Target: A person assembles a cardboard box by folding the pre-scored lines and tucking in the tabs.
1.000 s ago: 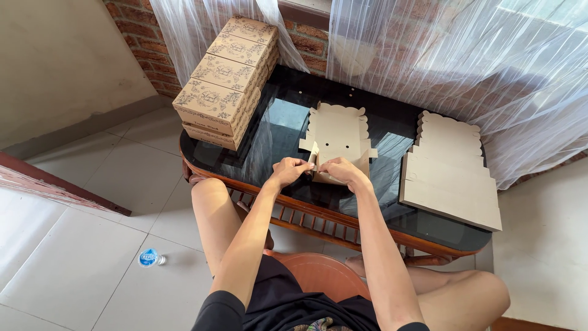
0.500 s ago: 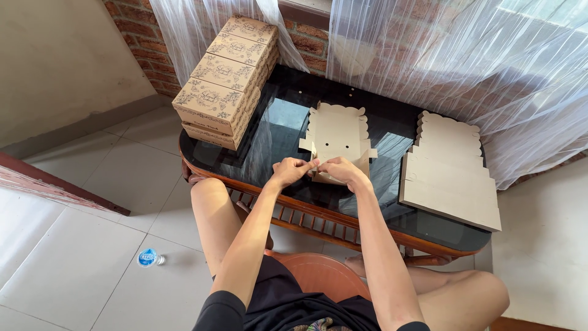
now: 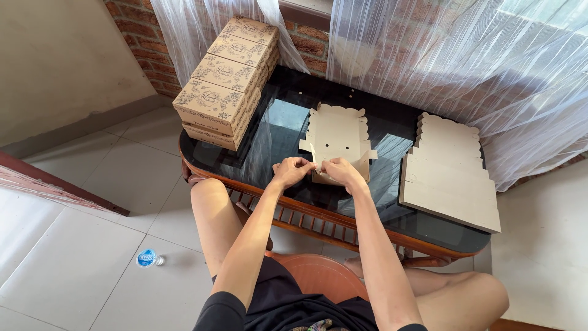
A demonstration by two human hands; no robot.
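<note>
A flat brown cardboard box blank [image 3: 337,133] with scalloped edges lies on the black glass table [image 3: 288,98]. My left hand [image 3: 293,171] and my right hand [image 3: 340,171] meet at its near edge. Both pinch the near flap, which is folded up toward me. The fingertips nearly touch each other at the fold. The part of the flap under my fingers is hidden.
Assembled printed cardboard boxes [image 3: 226,73] are stacked in rows on the table's left end. A pile of flat blanks [image 3: 449,173] lies on the right end. Sheer curtains [image 3: 441,55] hang behind. A small water bottle [image 3: 147,258] lies on the tiled floor at left.
The near flap of the blank has been folded up a little further between my fingers. My hands stay in nearly the same place.
</note>
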